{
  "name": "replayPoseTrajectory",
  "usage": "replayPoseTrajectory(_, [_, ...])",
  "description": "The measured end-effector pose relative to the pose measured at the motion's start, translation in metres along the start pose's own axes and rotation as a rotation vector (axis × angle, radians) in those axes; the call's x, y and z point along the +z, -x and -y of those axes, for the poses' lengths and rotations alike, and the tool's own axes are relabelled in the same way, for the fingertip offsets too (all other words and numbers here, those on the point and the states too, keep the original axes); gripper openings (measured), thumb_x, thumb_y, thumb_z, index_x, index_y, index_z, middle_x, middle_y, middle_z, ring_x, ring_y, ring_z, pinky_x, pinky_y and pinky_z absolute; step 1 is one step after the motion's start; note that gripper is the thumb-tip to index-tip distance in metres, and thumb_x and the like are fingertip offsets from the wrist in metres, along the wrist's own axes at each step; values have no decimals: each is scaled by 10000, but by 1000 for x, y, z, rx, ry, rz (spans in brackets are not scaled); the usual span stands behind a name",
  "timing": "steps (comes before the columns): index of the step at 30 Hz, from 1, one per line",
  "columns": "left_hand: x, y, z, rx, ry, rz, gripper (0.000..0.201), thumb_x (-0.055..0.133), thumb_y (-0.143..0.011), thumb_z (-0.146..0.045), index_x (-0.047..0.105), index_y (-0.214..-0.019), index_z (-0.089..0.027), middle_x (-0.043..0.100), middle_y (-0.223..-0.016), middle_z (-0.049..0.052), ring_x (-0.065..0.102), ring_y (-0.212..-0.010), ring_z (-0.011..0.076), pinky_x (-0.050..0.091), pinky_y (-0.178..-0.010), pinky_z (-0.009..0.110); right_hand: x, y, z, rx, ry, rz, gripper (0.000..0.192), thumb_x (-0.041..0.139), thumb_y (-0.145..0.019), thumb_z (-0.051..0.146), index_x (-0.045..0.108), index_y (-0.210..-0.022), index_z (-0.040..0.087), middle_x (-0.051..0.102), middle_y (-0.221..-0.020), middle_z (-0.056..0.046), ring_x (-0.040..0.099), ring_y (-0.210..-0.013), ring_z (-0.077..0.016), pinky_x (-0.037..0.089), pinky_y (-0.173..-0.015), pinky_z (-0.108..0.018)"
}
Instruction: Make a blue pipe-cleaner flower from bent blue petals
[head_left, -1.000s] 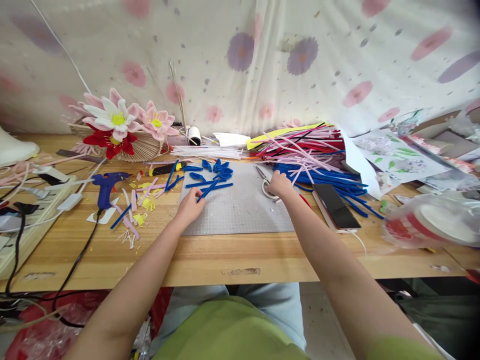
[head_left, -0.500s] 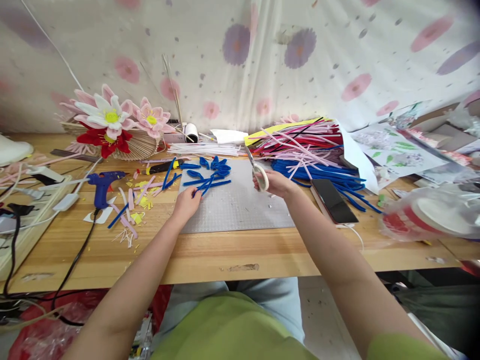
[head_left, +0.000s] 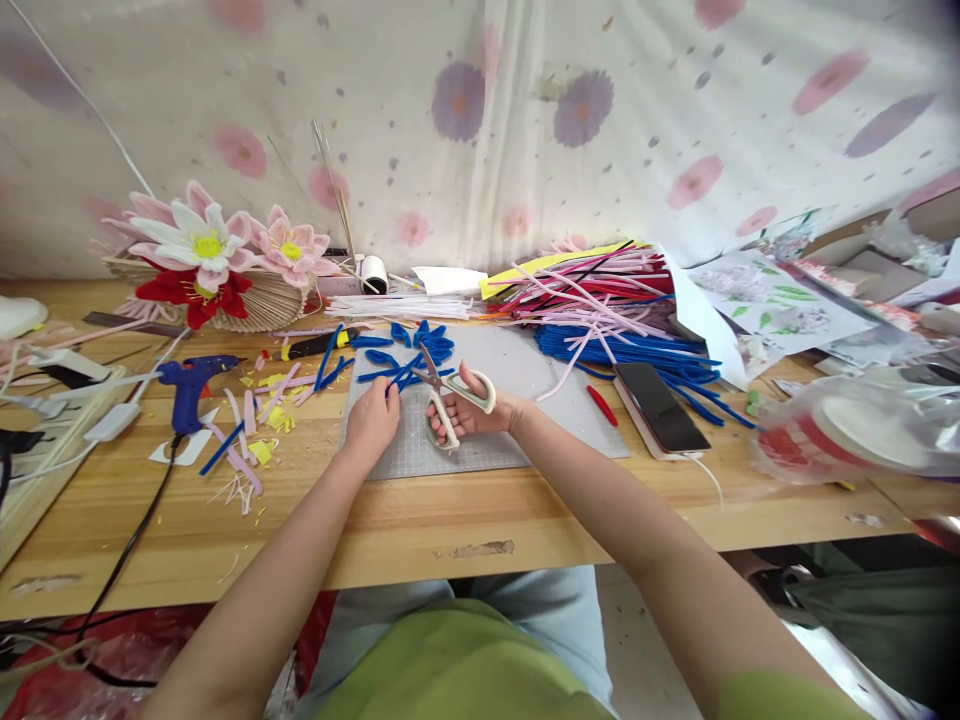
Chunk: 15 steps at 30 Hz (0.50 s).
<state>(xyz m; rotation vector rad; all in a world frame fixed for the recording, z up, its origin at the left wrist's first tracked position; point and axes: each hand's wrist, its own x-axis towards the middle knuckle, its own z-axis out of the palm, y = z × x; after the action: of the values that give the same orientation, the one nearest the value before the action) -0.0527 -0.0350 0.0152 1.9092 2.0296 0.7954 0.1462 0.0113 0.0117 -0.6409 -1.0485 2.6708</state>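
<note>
My left hand [head_left: 373, 415] pinches a blue pipe cleaner [head_left: 406, 371] above the left part of the grey cutting mat [head_left: 517, 445]. Through the white handles of a pair of scissors [head_left: 447, 405] go the fingers of my right hand [head_left: 476, 405], palm turned up. The scissor handles are spread, and the blades point left at the blue pipe cleaner; whether they touch it I cannot tell. Just beyond both hands lie several blue petal-shaped loops [head_left: 424, 336] of bent pipe cleaner.
A blue glue gun [head_left: 187, 390] and pink and yellow scraps [head_left: 266, 420] lie at the left, near fuzzy flowers [head_left: 210, 245]. Blue pipe cleaners [head_left: 600, 345], a red pen-like item [head_left: 602, 405], a phone [head_left: 660, 408] and a bagged cup [head_left: 855, 430] are on the right.
My right hand has brought the scissors left and down, beside my left hand, and turned palm up. The red item on the mat's right side now shows. My left hand still pinches the blue pipe cleaner.
</note>
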Motion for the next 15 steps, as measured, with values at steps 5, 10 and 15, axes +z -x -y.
replayPoseTrajectory(5, [8,7,-3,92,-25,-16,212,330,-892,-262,521,-940,-182,643,-845,80,602,-792,207,395,-675,288,1,-7,2,-114,-96,-20,845,169,-742,781,572,-968,74,647,-853,-152,623,-808,-200,471,-822,-372])
replayPoseTrajectory(10, [11,10,-5,208,30,-14,220,320,-895,-261,524,-927,-186,619,-852,87,585,-816,203,400,-703,288,4,-11,1,-116,-123,-1,862,149,-733,792,569,-956,74,645,-819,-149,617,-771,-193,470,-817,-372])
replayPoseTrajectory(15, [11,10,-4,226,73,-31,216,328,-890,-260,530,-930,-195,617,-870,79,577,-829,189,405,-726,281,7,-10,4,-211,-158,-29,853,167,-731,792,569,-956,74,642,-825,-151,610,-793,-203,460,-840,-399])
